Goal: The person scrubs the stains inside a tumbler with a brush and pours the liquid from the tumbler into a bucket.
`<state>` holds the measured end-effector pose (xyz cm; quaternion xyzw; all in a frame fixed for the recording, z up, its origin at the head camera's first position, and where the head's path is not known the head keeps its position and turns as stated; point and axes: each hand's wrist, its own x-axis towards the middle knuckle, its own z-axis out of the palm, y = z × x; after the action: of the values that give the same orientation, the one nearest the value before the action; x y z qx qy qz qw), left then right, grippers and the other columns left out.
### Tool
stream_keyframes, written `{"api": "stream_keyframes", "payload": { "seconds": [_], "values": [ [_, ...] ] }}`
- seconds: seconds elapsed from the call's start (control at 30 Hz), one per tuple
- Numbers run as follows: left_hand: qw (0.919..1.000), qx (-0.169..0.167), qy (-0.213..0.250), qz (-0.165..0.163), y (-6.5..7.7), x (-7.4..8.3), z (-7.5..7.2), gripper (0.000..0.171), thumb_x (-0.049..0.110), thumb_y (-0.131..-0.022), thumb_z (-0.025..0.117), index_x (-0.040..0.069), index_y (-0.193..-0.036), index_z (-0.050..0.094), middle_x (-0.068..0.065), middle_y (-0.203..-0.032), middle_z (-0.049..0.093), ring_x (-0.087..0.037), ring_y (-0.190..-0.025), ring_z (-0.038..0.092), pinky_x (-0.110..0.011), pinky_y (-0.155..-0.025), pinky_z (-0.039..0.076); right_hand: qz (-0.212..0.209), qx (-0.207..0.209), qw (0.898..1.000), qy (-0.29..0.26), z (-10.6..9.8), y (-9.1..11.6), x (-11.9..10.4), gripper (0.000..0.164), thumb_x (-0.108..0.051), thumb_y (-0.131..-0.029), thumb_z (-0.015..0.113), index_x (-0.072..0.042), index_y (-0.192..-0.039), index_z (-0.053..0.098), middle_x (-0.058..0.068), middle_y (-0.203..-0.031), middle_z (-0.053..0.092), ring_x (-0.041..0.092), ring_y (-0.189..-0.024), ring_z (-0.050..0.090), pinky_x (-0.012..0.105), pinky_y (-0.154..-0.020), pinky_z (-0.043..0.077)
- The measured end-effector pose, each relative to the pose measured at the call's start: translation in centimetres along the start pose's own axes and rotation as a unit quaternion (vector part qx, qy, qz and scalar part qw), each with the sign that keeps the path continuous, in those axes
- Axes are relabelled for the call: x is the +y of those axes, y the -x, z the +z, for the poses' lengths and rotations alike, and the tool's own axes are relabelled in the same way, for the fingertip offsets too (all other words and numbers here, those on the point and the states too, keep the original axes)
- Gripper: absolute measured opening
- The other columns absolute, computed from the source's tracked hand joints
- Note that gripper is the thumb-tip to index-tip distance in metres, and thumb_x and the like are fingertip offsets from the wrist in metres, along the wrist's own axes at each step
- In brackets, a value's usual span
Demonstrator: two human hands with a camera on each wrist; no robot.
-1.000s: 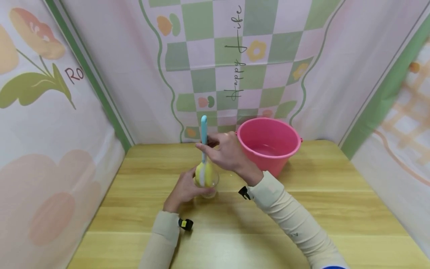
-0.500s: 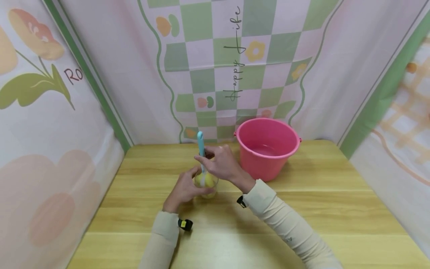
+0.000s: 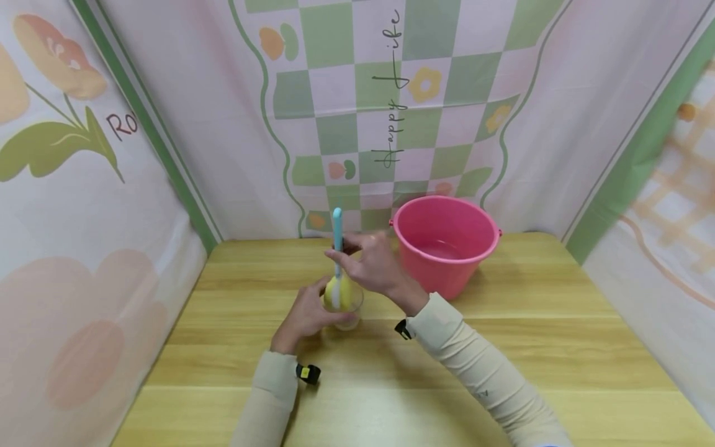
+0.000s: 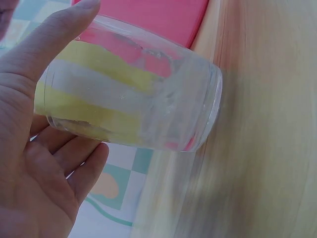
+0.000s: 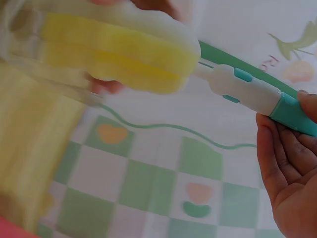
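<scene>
A clear drinking glass [image 4: 173, 99] stands close to the tabletop, with the left hand [image 3: 307, 313] gripping its side between thumb and fingers. Inside the glass is the yellow and white sponge head [image 5: 119, 52] of a bottle brush, partly sticking out over the rim. The right hand [image 3: 377, 261] holds the brush by its teal and white handle [image 3: 337, 226], thumb on one side and fingers on the other. In the left wrist view the sponge fills the upper part of the glass, and the bottom looks wet or whitish.
A pink bucket [image 3: 452, 270] stands at the back of the wooden table [image 3: 251, 267], just right of the right hand. Patterned curtains [image 3: 329, 87] hang behind the table and along both sides.
The right hand first pushed the brush down into the glass, then drew it partway back up. The left hand and the glass have stayed in place.
</scene>
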<state>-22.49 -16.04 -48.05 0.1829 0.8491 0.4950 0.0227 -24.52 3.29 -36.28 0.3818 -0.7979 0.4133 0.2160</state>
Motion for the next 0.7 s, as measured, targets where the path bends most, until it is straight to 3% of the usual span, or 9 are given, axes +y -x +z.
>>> {"api": "stream_keyframes", "payload": {
  "seconds": [0.2, 0.5, 0.7],
  "values": [
    [0.9999, -0.001, -0.008, 0.008, -0.1, -0.1, 0.0, 0.080, 0.044, -0.078, 0.094, 0.026, -0.147, 0.059, 0.007, -0.130, 0.074, -0.019, -0.121, 0.067, -0.050, -0.106, 0.055, -0.010, -0.019, 1.000, -0.003, 1.4, 1.0, 1.1, 0.012, -0.015, -0.096, 0.079, -0.004, -0.091, 0.079, 0.007, -0.082, 0.081, 0.017, -0.076, 0.080, 0.024, -0.067, 0.064],
    [0.9999, 0.005, -0.002, -0.011, -0.2, -0.2, 0.2, 0.076, 0.044, -0.074, 0.097, 0.021, -0.139, 0.064, 0.006, -0.118, 0.075, -0.016, -0.111, 0.067, -0.049, -0.106, 0.053, -0.032, 0.043, 0.998, 0.014, -1.0, -0.6, -0.1, 0.014, -0.018, -0.094, 0.082, -0.004, -0.093, 0.079, 0.005, -0.084, 0.082, 0.017, -0.077, 0.080, 0.033, -0.070, 0.066],
    [0.9999, 0.006, -0.007, -0.012, -0.2, -0.3, 0.2, 0.074, 0.045, -0.075, 0.096, 0.022, -0.138, 0.064, 0.006, -0.117, 0.075, -0.017, -0.109, 0.067, -0.049, -0.103, 0.054, -0.048, 0.037, 0.998, 0.029, -0.7, -0.3, 0.1, 0.014, -0.019, -0.094, 0.081, -0.006, -0.092, 0.078, 0.004, -0.082, 0.081, 0.016, -0.078, 0.080, 0.029, -0.067, 0.064]
  ]
}}
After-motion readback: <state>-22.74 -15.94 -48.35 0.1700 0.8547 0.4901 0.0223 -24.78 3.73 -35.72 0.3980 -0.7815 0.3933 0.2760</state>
